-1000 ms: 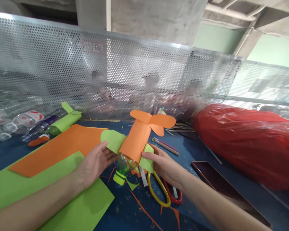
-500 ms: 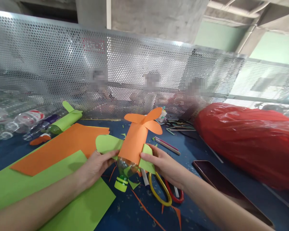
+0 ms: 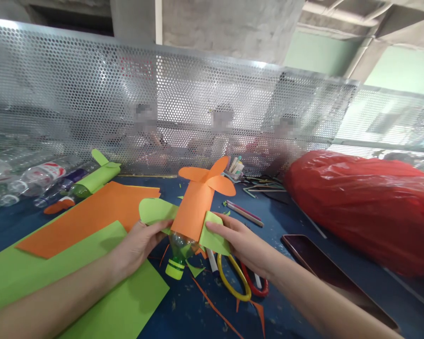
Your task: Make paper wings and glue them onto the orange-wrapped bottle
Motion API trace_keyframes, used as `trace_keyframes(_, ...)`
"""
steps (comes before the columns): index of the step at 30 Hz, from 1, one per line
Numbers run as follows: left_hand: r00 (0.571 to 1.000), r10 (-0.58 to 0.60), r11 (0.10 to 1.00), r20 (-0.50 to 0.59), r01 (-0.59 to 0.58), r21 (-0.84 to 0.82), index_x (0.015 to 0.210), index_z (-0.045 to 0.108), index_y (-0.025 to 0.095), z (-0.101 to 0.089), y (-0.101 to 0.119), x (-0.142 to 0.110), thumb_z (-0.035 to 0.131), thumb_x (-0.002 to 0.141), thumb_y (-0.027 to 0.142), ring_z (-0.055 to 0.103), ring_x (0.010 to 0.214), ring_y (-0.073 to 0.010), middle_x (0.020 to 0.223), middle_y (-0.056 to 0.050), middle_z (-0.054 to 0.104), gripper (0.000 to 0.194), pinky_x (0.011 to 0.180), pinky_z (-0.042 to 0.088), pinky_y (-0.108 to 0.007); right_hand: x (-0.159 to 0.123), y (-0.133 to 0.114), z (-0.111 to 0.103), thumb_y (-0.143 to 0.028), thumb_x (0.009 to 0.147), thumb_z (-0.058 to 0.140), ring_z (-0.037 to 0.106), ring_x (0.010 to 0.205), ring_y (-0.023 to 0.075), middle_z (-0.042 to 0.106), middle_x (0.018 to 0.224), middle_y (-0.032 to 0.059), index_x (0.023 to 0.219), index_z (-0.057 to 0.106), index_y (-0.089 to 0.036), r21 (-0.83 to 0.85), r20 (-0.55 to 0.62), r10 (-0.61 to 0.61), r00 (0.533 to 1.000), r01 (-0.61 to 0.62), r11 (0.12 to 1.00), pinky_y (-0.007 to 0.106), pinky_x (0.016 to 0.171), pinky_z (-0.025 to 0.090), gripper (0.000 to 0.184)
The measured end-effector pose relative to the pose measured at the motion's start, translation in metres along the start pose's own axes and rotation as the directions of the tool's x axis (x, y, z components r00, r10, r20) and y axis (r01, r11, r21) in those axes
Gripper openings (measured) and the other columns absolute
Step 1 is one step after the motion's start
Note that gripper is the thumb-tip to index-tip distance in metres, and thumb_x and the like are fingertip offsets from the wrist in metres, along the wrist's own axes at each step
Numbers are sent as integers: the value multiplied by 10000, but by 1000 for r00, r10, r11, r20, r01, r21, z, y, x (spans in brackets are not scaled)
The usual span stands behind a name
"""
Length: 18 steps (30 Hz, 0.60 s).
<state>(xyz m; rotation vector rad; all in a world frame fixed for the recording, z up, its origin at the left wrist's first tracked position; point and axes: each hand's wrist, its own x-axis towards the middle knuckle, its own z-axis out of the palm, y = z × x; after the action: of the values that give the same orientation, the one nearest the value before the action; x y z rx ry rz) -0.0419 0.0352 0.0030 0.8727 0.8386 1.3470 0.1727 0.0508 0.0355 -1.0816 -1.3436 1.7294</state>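
Note:
Between my hands is a toy plane made from a plastic bottle, its body wrapped in orange paper (image 3: 191, 211) and its green cap (image 3: 175, 268) pointing toward me. Orange paper fins (image 3: 219, 184) spread from its far end. My left hand (image 3: 141, 242) pinches the base of the left green paper wing (image 3: 156, 210) against the bottle's side; its fingertips are partly hidden. On the other side, my right hand (image 3: 240, 238) grips the right green paper wing (image 3: 212, 238), thumb on top and fingers behind. Scissors with yellow and red handles (image 3: 243, 297) lie beneath my right hand.
Green sheets (image 3: 141, 296) and orange sheets (image 3: 102, 212) lie at left. Behind them are clear bottles (image 3: 38, 176) and a green-wrapped bottle (image 3: 99, 178). Pens (image 3: 245, 214), a phone (image 3: 325, 268) and a red plastic bag (image 3: 360, 207) are at right. A perforated metal screen (image 3: 198, 103) stands behind.
The bottle plane has shifted slightly left, and its right wing shows a little more beside my right thumb. Both hands keep their hold.

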Motion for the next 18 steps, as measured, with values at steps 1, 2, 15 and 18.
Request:
trace_keyframes(1,1000,2,1000,-1,-2,2,1047,724,210,1,0,0,756,746,184,687,1021,-294,1041,-63,771,304,855,523,-367,0,0,0,-355,806,730,693,820,166,720,1059,62,1112,631,-187,-1,2,0,1000,0,1000,258,730,540,363)
trace_keyframes(2,1000,3,1000,-3,-3,4,1048,724,205,1,0,0,759,743,184,686,1023,-296,1036,-63,772,308,862,520,-374,0,-1,1,-361,806,729,693,808,166,720,1055,63,1120,626,-184,-3,3,-1,1000,1,1000,262,724,543,375)
trace_keyframes(15,1000,-8,1000,-11,8,17,853,759,193,-3,-4,1,785,733,233,687,1020,-303,986,-77,781,129,922,502,-409,-1,1,0,-343,793,753,710,830,194,724,1053,91,1193,605,-172,4,78,-37,996,36,999,319,798,564,459)
trace_keyframes(18,1000,-13,1000,-7,13,9,876,757,205,-4,-4,1,779,739,216,687,1025,-296,998,-71,780,139,916,505,-396,0,3,-2,-324,796,750,714,869,203,715,1106,101,1240,576,-173,13,83,-36,996,35,999,337,838,559,501)
